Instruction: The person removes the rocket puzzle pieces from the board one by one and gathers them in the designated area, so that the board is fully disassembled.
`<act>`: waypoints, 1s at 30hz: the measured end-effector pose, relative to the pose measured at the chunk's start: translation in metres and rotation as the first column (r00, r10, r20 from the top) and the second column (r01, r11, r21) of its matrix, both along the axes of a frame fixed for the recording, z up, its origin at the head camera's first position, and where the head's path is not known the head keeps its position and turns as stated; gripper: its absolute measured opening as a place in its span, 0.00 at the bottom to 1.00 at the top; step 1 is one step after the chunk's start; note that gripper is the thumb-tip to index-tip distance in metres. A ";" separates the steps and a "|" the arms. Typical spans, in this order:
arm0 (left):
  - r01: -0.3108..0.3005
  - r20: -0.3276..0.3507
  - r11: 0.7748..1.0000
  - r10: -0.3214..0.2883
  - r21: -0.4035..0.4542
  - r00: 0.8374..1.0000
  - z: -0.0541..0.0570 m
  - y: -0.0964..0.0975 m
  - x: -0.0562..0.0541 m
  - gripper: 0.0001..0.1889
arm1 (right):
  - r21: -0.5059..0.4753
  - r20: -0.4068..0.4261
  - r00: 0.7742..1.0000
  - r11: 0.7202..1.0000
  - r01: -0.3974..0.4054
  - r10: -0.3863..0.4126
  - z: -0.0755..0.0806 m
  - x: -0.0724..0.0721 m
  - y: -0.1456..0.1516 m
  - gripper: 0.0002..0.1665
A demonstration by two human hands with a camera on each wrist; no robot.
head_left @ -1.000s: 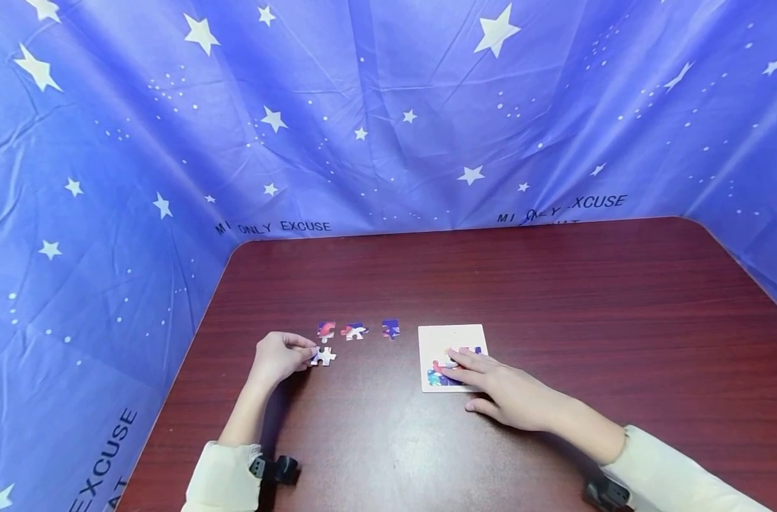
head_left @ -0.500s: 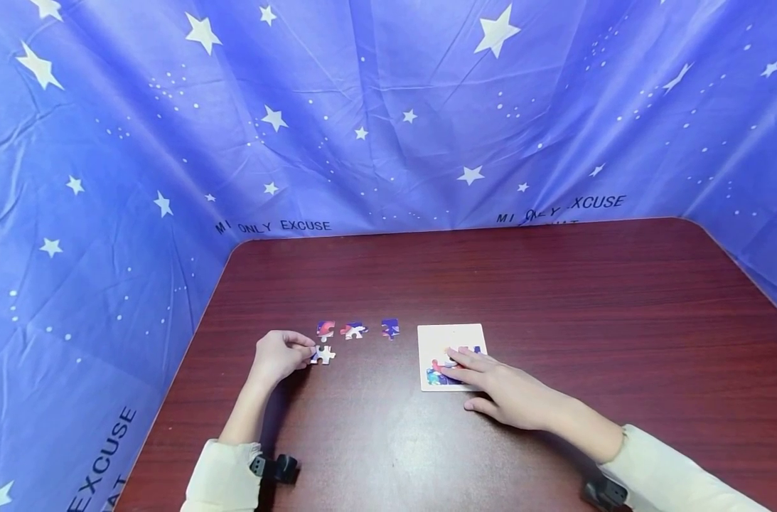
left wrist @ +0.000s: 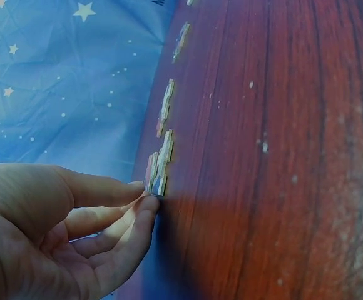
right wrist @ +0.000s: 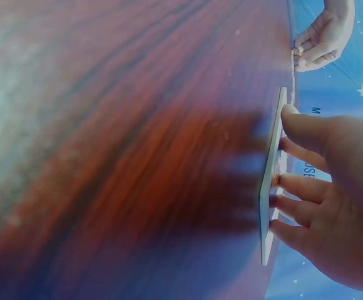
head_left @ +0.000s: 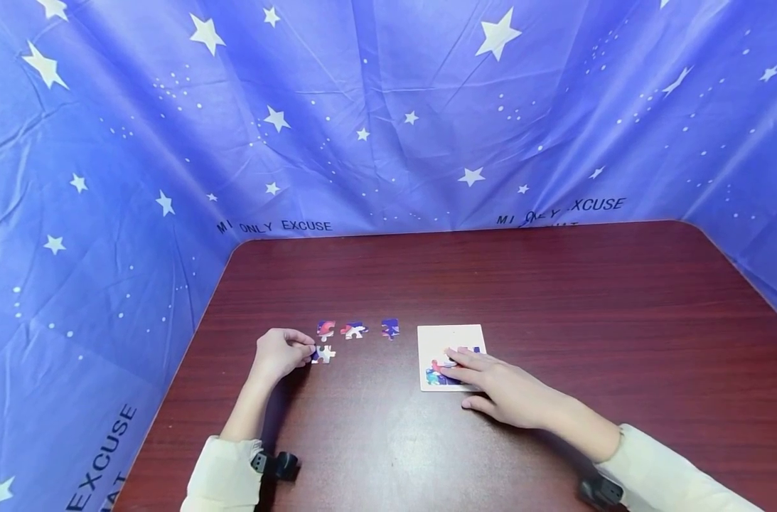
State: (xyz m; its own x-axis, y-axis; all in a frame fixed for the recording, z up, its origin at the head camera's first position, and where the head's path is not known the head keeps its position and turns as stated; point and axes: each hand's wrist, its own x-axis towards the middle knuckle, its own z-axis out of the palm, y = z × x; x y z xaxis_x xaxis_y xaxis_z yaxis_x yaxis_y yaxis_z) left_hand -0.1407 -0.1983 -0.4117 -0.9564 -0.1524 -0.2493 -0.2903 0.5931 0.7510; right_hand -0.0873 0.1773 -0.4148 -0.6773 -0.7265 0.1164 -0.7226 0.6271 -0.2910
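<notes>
My left hand point(head_left: 281, 353) is at the left of the table, its thumb and fingertips pinching the left edge of a pale jigsaw piece point(head_left: 325, 354) with a dark blue side. In the left wrist view that jigsaw piece point(left wrist: 165, 156) lies low on the tabletop, right at the fingertips. Just behind it is a red and purple jigsaw piece point(head_left: 325, 330). My right hand point(head_left: 506, 387) rests with fingers spread and fairly straight on a square white puzzle board point(head_left: 429, 338). Colourful fitted pieces point(head_left: 434, 377) fill part of the board's near half, partly hidden under the fingers.
Along the back of the loose pieces lie a red and white jigsaw piece point(head_left: 354, 330) and a purple jigsaw piece point(head_left: 390, 328), left of the board. The brown wooden table point(head_left: 554, 284) meets a blue star-patterned curtain point(head_left: 388, 107) at its back and sides.
</notes>
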 end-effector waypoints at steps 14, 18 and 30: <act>0.105 -0.134 0.973 -0.134 -0.208 0.982 0.018 0.029 0.001 0.05 | 0.018 -0.099 0.995 1.000 -0.004 0.006 0.002 -0.004 -0.009 0.27; 0.174 -0.152 0.973 -0.197 -0.154 0.969 0.022 0.050 -0.003 0.06 | 0.020 -0.101 0.995 1.000 -0.005 0.007 0.003 -0.003 -0.008 0.26; 0.387 -0.182 0.913 -0.405 -0.125 0.896 0.022 0.114 -0.011 0.09 | 0.001 -0.112 0.994 1.000 0.017 -0.016 0.007 0.004 0.005 0.26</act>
State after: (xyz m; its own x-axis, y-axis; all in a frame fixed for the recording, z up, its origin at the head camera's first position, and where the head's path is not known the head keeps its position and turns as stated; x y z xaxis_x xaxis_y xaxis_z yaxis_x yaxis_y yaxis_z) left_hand -0.1512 -0.0847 -0.3895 -0.9700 0.2378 -0.0502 0.1324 0.6904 0.7112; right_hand -0.0838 0.1820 -0.4074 -0.6720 -0.7155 0.1911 -0.7401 0.6397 -0.2075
